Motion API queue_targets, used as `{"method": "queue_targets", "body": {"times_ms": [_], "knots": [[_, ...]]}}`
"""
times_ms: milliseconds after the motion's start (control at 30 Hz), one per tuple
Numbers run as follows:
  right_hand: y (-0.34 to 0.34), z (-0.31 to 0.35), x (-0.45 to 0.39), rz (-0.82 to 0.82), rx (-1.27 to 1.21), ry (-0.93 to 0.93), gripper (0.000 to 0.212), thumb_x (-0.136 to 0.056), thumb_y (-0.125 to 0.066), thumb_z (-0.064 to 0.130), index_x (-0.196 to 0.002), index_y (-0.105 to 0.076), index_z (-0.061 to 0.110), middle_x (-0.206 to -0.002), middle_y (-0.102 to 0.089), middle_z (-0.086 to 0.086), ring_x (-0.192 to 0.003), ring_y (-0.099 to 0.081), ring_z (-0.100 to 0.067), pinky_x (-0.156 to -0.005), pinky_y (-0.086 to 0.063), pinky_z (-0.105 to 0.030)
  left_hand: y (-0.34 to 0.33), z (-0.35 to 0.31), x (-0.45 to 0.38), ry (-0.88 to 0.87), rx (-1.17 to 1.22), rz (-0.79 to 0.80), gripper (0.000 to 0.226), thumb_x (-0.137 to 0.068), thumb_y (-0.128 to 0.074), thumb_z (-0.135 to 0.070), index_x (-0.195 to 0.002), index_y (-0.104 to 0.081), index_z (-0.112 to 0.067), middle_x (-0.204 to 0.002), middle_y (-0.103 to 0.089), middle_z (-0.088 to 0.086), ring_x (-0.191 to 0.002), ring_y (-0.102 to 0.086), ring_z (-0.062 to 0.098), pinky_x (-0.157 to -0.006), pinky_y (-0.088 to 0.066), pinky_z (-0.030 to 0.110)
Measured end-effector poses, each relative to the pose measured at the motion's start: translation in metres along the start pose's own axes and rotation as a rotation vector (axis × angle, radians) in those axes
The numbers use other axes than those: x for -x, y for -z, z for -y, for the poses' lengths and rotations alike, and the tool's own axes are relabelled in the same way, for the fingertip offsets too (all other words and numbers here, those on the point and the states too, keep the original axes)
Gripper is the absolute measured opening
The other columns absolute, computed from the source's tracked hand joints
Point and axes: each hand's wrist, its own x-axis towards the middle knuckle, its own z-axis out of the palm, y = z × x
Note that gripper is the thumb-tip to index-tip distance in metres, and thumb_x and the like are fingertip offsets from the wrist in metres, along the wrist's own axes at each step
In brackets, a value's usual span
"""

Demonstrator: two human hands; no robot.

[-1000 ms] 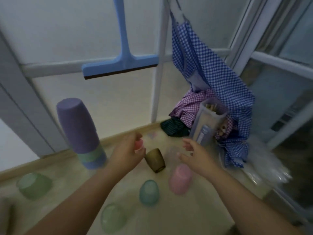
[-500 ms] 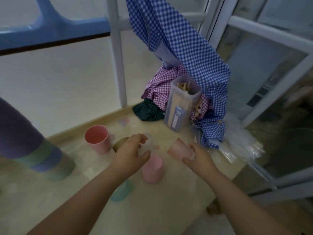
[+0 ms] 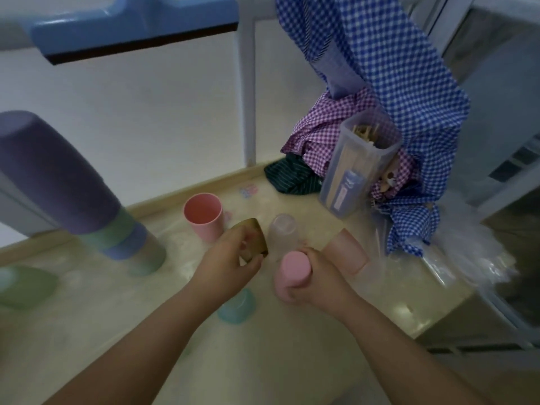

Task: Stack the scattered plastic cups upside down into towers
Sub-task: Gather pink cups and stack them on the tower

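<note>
We hold two cups above the beige counter (image 3: 292,361). Our left hand (image 3: 230,263) closes its fingers around the brown cup (image 3: 252,239), thumb under it and the other fingers on top, so the cup is tilted. Our right hand (image 3: 318,280) wraps around the pink cup (image 3: 292,273), which stands upside down with its closed base toward us; the fingers are curled tight on its side.

Just beyond the fingertips of both hands stands a clear cup (image 3: 283,233), upside down. To the right of the right fingers a pale pink cup (image 3: 347,249) lies tilted, very near the knuckles. Beyond the left fingers an open pink cup (image 3: 203,216) stands upright. Under the left wrist a teal cup (image 3: 238,306) lies on the counter.

Far to the left of the left hand the tower (image 3: 73,185) of upside-down cups stands, purple on top, and a green cup (image 3: 26,285) lies at the frame edge.

The counter edge runs close on the right of the right forearm. Between the tower and the left hand the counter is free.
</note>
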Motion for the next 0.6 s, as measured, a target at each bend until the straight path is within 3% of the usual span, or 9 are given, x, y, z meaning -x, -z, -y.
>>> {"method": "queue_targets", "body": {"times_ms": [67,200,367,500,600], "knots": [[0.002,0.009,0.001,-0.018,-0.005,0.011,0.068,-0.05,-0.081,0.031,-0.109,-0.049,0.027,-0.11,-0.06,0.003,-0.099,-0.057,-0.014,-0.081,-0.046,-0.025,0.006,0.005,0.005,0.042,-0.022,-0.021,0.033,-0.078,-0.065,-0.023,-0.109,-0.053,-0.019,-0.099,-0.06,-0.006,-0.088,-0.056,0.009,-0.073,-0.043,0.021],[0.017,0.042,-0.002,-0.098,-0.045,0.082,0.061,-0.056,-0.079,0.025,-0.107,-0.045,0.031,-0.108,-0.057,0.003,-0.1,-0.054,-0.014,-0.076,-0.043,-0.024,0.024,0.013,0.013,0.074,0.01,-0.084,0.026,-0.079,-0.064,-0.02,-0.099,-0.05,-0.026,-0.097,-0.054,-0.008,-0.089,-0.054,0.013,-0.075,-0.041,0.026],[0.028,0.091,-0.013,-0.146,-0.116,0.138,0.068,-0.062,-0.077,0.015,-0.12,-0.041,0.021,-0.108,-0.049,0.005,-0.104,-0.048,-0.013,-0.083,-0.04,-0.028,0.047,0.036,0.014,0.095,-0.076,-0.232,0.041,-0.077,-0.065,-0.013,-0.115,-0.05,-0.01,-0.108,-0.051,0.004,-0.101,-0.052,0.024,-0.076,-0.036,0.027],[0.019,0.108,-0.024,-0.104,-0.126,0.149,0.064,-0.063,-0.078,0.018,-0.113,-0.039,0.029,-0.108,-0.051,0.006,-0.1,-0.05,-0.012,-0.061,-0.042,-0.013,0.057,0.059,-0.002,0.195,-0.15,-0.215,0.051,-0.074,-0.066,-0.019,-0.12,-0.047,-0.008,-0.127,-0.046,0.013,-0.116,-0.047,0.029,-0.091,-0.042,0.034],[0.014,0.113,-0.033,-0.064,-0.148,0.129,0.064,-0.064,-0.078,0.018,-0.113,-0.04,0.03,-0.107,-0.052,0.007,-0.103,-0.051,-0.014,-0.071,-0.042,-0.019,0.056,0.068,-0.017,0.211,-0.186,-0.146,0.047,-0.075,-0.065,-0.023,-0.117,-0.05,-0.008,-0.132,-0.043,0.013,-0.12,-0.043,0.029,-0.097,-0.039,0.035]]}}
